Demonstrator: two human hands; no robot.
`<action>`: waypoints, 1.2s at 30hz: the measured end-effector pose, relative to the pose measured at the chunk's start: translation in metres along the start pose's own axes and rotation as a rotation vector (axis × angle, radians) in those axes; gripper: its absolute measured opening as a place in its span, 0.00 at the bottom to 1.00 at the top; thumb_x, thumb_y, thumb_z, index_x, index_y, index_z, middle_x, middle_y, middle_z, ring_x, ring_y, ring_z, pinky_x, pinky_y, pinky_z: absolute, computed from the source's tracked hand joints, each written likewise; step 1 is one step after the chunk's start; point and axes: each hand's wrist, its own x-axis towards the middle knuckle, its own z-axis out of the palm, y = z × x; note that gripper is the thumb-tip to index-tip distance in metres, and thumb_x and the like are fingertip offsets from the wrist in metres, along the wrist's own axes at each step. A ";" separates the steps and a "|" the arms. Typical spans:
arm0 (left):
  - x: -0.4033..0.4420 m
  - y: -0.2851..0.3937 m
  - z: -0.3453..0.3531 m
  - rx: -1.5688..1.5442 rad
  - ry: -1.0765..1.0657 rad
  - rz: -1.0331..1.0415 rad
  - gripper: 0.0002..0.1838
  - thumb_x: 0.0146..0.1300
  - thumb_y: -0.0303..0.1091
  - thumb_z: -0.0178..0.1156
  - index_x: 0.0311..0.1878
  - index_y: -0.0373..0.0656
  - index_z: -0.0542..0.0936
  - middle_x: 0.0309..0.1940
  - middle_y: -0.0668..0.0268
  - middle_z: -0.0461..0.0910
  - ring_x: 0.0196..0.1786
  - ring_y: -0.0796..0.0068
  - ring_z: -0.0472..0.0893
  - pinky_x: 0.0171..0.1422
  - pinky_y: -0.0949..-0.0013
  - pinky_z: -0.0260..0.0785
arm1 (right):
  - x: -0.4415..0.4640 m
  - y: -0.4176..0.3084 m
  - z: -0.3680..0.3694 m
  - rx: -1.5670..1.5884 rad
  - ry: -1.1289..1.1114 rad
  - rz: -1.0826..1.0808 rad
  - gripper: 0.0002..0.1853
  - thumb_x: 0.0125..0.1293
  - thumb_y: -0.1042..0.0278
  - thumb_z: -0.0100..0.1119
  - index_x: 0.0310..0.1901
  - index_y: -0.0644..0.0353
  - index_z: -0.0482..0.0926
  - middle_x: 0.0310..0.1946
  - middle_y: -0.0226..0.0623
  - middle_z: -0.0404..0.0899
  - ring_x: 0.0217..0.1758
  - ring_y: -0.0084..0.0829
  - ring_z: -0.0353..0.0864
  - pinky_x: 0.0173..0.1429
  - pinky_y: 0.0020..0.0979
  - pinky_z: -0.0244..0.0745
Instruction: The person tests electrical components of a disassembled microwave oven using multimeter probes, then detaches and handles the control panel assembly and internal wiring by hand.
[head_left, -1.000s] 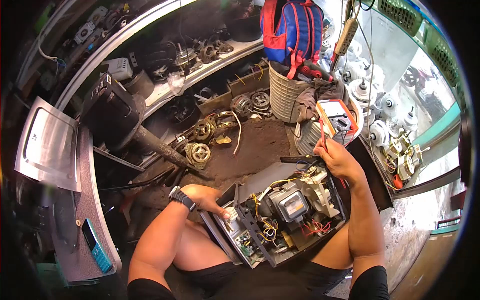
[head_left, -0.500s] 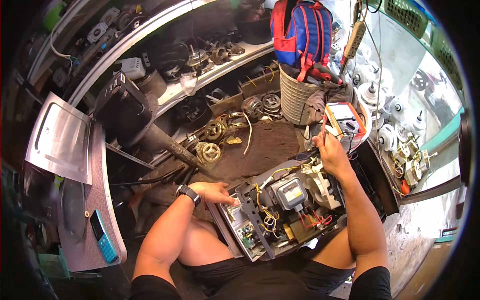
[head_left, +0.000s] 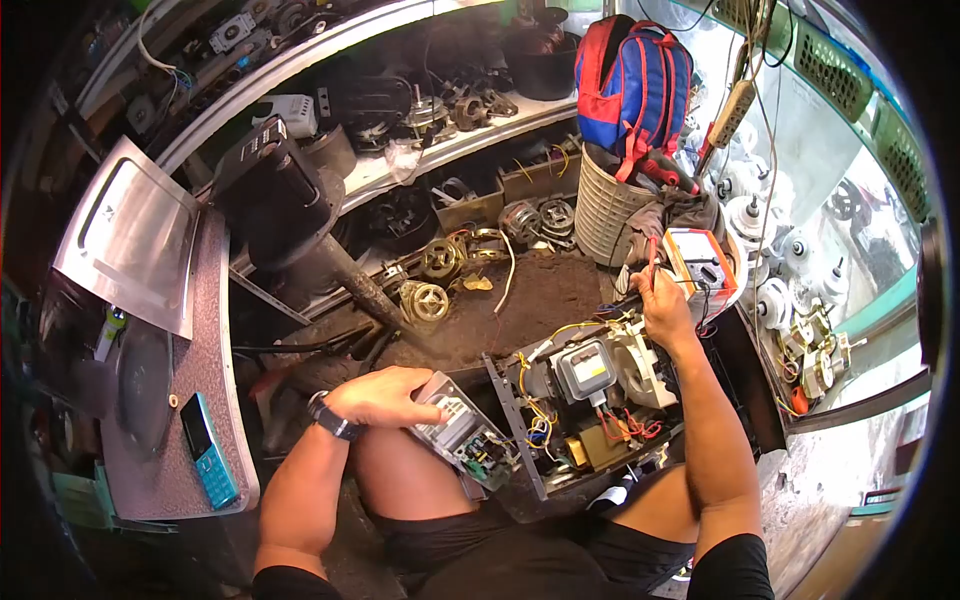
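An opened microwave oven (head_left: pixel 605 450) lies across my lap, its wiring and metal-cased parts exposed. My left hand (head_left: pixel 385 398) grips the upper end of its control panel (head_left: pixel 465 432), thumb on the inner side where a green circuit board (head_left: pixel 487 455) shows. The panel stands apart from the oven's dark front frame (head_left: pixel 515 425) and is tilted over my left thigh. Above the oven's far right corner, my right hand (head_left: pixel 663 308) is closed round a red test probe (head_left: pixel 653 250), which points up; a dark lead shows beside it. An orange-edged analog multimeter (head_left: pixel 697 262) sits just right of that hand.
A blue phone (head_left: pixel 208 455) lies on the speckled tabletop (head_left: pixel 150 480) at left, near a metal panel (head_left: pixel 130 240). Motor parts (head_left: pixel 425 300) line the floor ahead. A red-blue backpack (head_left: pixel 635 85) tops a woven basket (head_left: pixel 605 205). White gear units (head_left: pixel 755 215) crowd the right.
My left hand has pulled the control panel leftward, away from the oven frame, and tilted it. My right hand keeps the probe near the multimeter. The view has shifted slightly.
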 end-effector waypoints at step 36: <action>0.056 -0.069 0.016 -0.781 -0.068 -0.083 0.31 0.68 0.40 0.68 0.72 0.40 0.78 0.59 0.70 0.84 0.61 0.78 0.79 0.68 0.69 0.71 | 0.027 0.029 0.029 -0.231 0.018 -0.139 0.24 0.83 0.49 0.52 0.42 0.66 0.81 0.39 0.57 0.82 0.46 0.62 0.82 0.50 0.55 0.75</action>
